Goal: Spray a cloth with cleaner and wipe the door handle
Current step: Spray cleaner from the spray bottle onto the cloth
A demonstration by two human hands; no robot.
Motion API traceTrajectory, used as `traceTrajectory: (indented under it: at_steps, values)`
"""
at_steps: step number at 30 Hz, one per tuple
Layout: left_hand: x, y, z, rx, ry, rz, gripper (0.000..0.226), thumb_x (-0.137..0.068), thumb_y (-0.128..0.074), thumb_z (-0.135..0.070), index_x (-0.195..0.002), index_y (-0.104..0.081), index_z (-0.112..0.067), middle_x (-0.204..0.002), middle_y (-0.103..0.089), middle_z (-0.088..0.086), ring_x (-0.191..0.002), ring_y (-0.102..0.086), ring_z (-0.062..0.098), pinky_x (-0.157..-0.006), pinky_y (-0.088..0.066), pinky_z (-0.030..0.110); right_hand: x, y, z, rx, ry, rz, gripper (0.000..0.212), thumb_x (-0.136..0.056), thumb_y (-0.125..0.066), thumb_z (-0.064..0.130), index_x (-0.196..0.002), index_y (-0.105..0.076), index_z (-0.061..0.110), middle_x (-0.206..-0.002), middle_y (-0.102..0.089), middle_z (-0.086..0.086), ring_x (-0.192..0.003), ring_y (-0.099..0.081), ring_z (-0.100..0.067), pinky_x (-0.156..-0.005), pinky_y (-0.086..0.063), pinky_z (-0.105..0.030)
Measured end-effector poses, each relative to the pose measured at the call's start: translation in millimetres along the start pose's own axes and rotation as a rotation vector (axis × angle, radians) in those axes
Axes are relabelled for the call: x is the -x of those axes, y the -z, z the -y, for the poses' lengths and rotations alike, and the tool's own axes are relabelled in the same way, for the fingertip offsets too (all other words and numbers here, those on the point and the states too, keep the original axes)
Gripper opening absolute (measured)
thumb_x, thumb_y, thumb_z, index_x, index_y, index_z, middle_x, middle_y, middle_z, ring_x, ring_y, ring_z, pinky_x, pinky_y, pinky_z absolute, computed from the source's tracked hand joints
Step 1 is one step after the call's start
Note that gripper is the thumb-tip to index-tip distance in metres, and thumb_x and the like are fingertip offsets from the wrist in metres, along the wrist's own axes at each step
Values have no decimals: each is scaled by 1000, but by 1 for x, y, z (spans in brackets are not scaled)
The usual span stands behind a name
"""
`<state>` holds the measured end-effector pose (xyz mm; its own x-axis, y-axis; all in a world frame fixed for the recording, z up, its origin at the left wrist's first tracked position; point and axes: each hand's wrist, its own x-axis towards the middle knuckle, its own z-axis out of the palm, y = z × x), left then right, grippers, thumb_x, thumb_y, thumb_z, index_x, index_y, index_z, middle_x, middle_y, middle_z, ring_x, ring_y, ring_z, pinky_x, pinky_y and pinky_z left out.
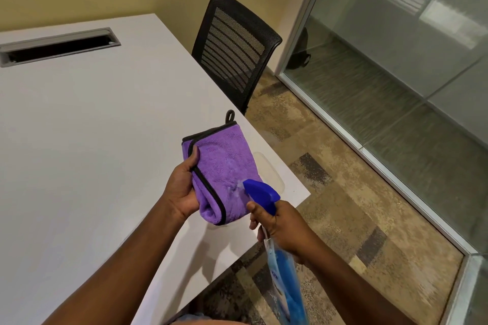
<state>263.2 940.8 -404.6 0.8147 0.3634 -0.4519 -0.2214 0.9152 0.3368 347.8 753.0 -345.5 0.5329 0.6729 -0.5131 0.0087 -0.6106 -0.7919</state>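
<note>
My left hand (182, 190) grips a folded purple cloth (224, 166) with black edging and a black hanging loop, held flat above the table's corner. My right hand (280, 224) is closed around the neck of a blue spray bottle (285, 282), a finger on the trigger. Its dark blue nozzle (260, 191) points at the cloth from a few centimetres away, and a pale mist and wet patch show on the fabric at the nozzle. No door handle is in view.
A white table (79, 140) with a grey cable slot (59, 46) fills the left. A clear plastic lid (272, 174) lies at its corner under the cloth. A black mesh chair (235, 47) stands behind. A glass wall (396, 60) runs along the right, with patterned carpet (343, 206) between.
</note>
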Motion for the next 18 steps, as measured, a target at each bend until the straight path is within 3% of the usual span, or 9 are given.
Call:
traceTrajectory:
  at_steps: [7, 12, 14, 16, 18]
  values:
    - [-1, 2, 3, 11, 27, 18, 40, -94, -49, -40, -100, -76, -12, -103, -72, 13, -89, -71, 31, -72, -58, 43, -3, 13, 1, -37, 63, -3, 71, -64, -56, 73, -94, -66, 9, -68, -65, -4, -61, -63, -13, -77, -53, -40]
    - [-6, 8, -3, 18, 5, -12, 44, -92, -53, -40, -125, -63, -14, -120, -66, 12, -107, -63, 33, -93, -50, 51, -11, 25, 5, -78, 109, -30, 80, -65, -59, 79, -108, -63, 12, -86, -71, -17, -65, -63, -16, -81, -53, -47]
    - [-9, 11, -7, 18, -9, -24, 46, -92, -54, -40, -129, -60, -14, -124, -64, 12, -111, -60, 32, -97, -45, 53, -15, 33, 10, -86, 157, -49, 76, -67, -59, 75, -110, -63, 13, -83, -68, -21, -65, -63, -15, -83, -52, -47]
    - [-9, 14, -11, 22, -20, -28, 46, -92, -54, -40, -130, -59, -14, -126, -62, 11, -113, -60, 32, -99, -42, 54, -18, 40, 18, -127, 198, -86, 70, -69, -61, 70, -111, -63, 13, -93, -68, -25, -64, -62, -14, -82, -53, -46]
    - [-10, 16, -14, 24, -26, -36, 46, -91, -54, -40, -128, -60, -15, -125, -63, 11, -110, -62, 32, -98, -41, 55, -22, 47, 25, -175, 227, -102, 57, -74, -60, 56, -109, -62, 11, -99, -68, -17, -63, -59, -15, -77, -52, -39]
